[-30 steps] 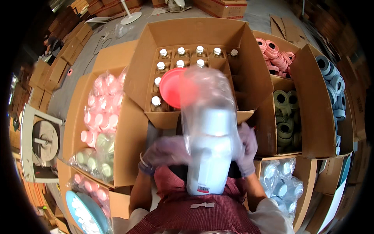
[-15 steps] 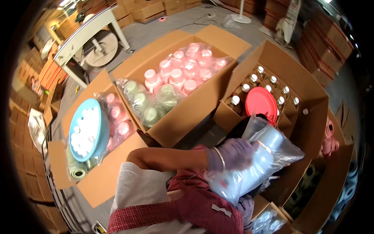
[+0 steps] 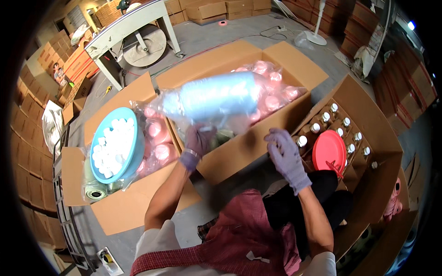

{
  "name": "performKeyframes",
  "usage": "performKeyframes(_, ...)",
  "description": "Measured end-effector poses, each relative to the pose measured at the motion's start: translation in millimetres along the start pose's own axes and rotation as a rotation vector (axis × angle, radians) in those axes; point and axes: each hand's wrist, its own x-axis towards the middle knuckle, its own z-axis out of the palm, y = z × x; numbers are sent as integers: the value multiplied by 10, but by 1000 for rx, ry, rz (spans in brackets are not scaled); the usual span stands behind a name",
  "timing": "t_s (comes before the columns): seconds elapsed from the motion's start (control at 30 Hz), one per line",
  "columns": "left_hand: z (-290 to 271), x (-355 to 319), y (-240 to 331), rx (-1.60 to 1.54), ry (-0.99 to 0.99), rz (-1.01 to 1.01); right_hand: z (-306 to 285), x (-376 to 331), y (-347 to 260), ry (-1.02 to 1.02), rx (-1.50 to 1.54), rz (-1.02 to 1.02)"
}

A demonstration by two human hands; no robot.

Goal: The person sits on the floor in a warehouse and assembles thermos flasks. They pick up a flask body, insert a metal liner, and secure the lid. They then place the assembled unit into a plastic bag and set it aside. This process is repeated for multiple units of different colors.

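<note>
A clear plastic bag (image 3: 177,103) with light blue bottles (image 3: 221,94) in it, slightly blurred, lies across the view over the middle carton (image 3: 248,149). My left hand (image 3: 199,141), in a lavender glove, grips the lower side of the bag; its fingertips are partly hidden. My right hand (image 3: 283,154), gloved alike, is raised apart from the bag with fingers spread and nothing in them. It is nearest to the middle carton's right end and a carton of white-capped bottles (image 3: 301,141). Under the bag, pink bottles (image 3: 271,102) in plastic fill the middle carton.
A blue basin (image 3: 133,158) of white caps sits on the left carton (image 3: 124,216), beside bagged pink and green bottles. A red round lid (image 3: 329,149) rests on the white-capped bottles at right. Behind stand a white table (image 3: 133,25) and stacked cartons (image 3: 403,87).
The bag of light blue bottles has moved from the lower right, by my lap, up and left over the middle carton with my left hand. My right hand has risen and is free. The view has shifted.
</note>
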Motion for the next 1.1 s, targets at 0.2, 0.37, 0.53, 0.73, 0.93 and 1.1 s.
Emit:
performKeyframes(0.2, -251, 1142, -215, 581, 339, 401, -27, -545, 385, -236, -85, 119)
performKeyframes(0.37, -616, 1685, -505, 1427, 252, 379, 106, -209, 587, -300, -255, 11)
performKeyframes(0.53, -575, 2135, -802, 1572, 177, 407, 691, 427, 988, -412, -441, -62)
performKeyframes(0.73, -1894, 2431, -1984, 1692, 188, 103, 1505, 928, 1183, -591, -882, -369)
performKeyframes(0.93, -1771, 2471, -1836, 1866, -413, -237, 1590, 684, 1684, -721, -931, -275)
performKeyframes(1.1, -488, 2248, -375, 1687, -170, -203, 1237, 216, 1491, -902, -859, -116)
